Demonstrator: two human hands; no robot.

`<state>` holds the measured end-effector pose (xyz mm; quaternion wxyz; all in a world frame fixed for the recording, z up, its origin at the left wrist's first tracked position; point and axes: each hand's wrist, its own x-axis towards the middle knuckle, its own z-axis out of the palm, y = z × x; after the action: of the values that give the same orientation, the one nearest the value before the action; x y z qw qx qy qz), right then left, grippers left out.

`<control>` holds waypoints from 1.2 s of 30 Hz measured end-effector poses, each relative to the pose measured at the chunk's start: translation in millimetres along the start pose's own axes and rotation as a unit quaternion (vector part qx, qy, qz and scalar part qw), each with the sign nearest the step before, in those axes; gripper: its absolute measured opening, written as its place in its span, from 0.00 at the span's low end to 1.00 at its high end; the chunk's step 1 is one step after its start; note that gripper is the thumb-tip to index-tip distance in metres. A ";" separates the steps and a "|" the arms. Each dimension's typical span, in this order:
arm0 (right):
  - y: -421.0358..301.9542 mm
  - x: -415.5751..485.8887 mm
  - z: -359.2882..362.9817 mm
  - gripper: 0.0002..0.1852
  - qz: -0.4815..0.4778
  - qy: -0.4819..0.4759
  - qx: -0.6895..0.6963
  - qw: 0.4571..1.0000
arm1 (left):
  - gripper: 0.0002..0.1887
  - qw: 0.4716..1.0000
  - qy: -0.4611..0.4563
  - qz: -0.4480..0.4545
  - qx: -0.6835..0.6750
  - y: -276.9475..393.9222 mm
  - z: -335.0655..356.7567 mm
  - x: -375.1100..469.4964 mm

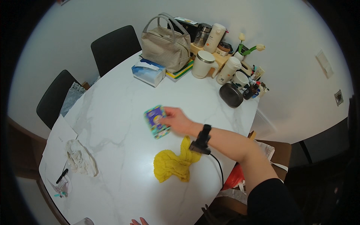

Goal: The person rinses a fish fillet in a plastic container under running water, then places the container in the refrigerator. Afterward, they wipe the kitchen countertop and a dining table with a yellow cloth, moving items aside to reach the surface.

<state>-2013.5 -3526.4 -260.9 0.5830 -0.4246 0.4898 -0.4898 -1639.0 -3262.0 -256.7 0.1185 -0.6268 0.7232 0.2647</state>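
Note:
My right hand (177, 120) grips the right edge of a small flat rectangular pack (154, 116), purple in the middle with a teal patterned border. Motion blurs the pack, and whether it touches the white marbled table (112, 112) is unclear. Below my right wrist lies a crumpled yellow cloth (171, 166). Around that wrist is a black strap with a small device (202, 143) and a cable. Only some fingertips of my left hand (139, 221) show at the bottom edge, extended and apart, with nothing visible in them.
A striped bag (166, 47), a tissue pack (149, 72), a lidded mug (203, 64), a bottle (228, 71) and a dark case (231, 95) crowd the far side. At left are a whitish cloth (80, 159), a black pen (62, 176) and paper (60, 135). Chairs (115, 47) surround the table.

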 end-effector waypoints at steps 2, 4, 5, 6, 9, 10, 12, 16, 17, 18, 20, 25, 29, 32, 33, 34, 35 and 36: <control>-8.2 -0.3 -36.0 0.14 -0.035 0.013 -0.017 0.999 | 0.64 1.000 -0.005 -0.004 -0.002 0.0 0.5 0.6; -16.6 3.9 -67.8 0.16 -0.033 0.048 -0.059 0.997 | 0.64 1.000 -0.009 -0.009 -0.003 -0.1 1.6 0.3; -21.2 5.2 -81.1 0.18 -0.034 0.057 -0.071 0.995 | 0.64 1.000 -0.009 -0.011 -0.003 -0.3 2.3 0.1; -26.1 7.2 -92.5 0.19 -0.036 0.067 -0.083 0.994 | 0.64 1.000 -0.008 -0.013 -0.002 -0.5 3.2 0.5; -34.5 17.5 -112.5 0.22 -0.023 0.092 -0.094 0.991 | 0.65 1.000 -0.001 -0.009 0.006 -1.6 5.0 2.0; -35.8 20.4 -117.4 0.23 -0.018 0.093 -0.094 0.991 | 0.65 1.000 -0.004 -0.011 0.006 -1.9 5.2 1.8; -35.6 26.9 -125.3 0.25 -0.037 0.091 -0.095 0.991 | 0.65 1.000 -0.011 -0.014 0.008 -3.0 5.2 1.5; -21.8 20.6 -129.2 0.30 -0.077 0.245 -0.269 0.928 | 0.65 1.000 0.003 0.004 0.009 -4.9 4.7 0.4; -18.2 17.3 -125.0 0.31 -0.087 0.318 -0.336 0.882 | 0.65 1.000 0.009 0.009 0.006 -5.0 5.1 1.1; -12.2 1.5 -118.7 0.34 -0.113 0.357 -0.353 0.857 | 0.65 1.000 0.015 0.013 0.002 -4.7 5.9 0.9; 4.4 -35.6 -90.3 0.34 -0.146 0.335 -0.379 0.850 | 0.65 1.000 0.019 0.011 0.002 -4.2 6.5 1.1; 41.1 -126.0 11.7 0.31 -0.214 -0.172 -0.575 0.771 | 0.64 1.000 0.005 0.004 0.007 -3.0 1.3 3.1; 56.3 -118.1 25.8 0.27 -0.264 -0.188 -0.696 0.640 | 0.54 0.996 0.068 0.052 0.009 -6.6 -7.4 0.2; 55.6 -100.0 -14.8 0.25 -0.169 0.027 -0.752 0.636 | 0.40 0.978 0.148 0.111 -0.097 -20.5 -20.2 -5.7; 55.0 -97.4 -28.0 0.25 -0.127 0.111 -0.769 0.616 | 0.35 0.966 0.171 0.125 -0.147 -26.5 -24.7 -9.5; 55.7 -95.1 -35.4 0.24 -0.047 0.190 -0.746 0.636 | 0.32 0.960 0.173 0.127 -0.178 -33.0 -29.5 -16.0; 57.4 -93.7 -37.7 0.24 -0.073 0.204 -0.710 0.670 | 0.28 0.953 0.175 0.129 -0.209 -39.8 -34.2 -24.5; 59.3 -94.5 -34.0 0.24 -0.081 0.233 -0.690 0.680 | 0.25 0.945 0.177 0.132 -0.240 -46.7 -37.1 -32.6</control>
<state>-2041.7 -3424.2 -309.5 -0.0500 -0.6164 0.7730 -0.1414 -1581.6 -3257.7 -220.4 -0.2010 -0.5727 0.7238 0.3283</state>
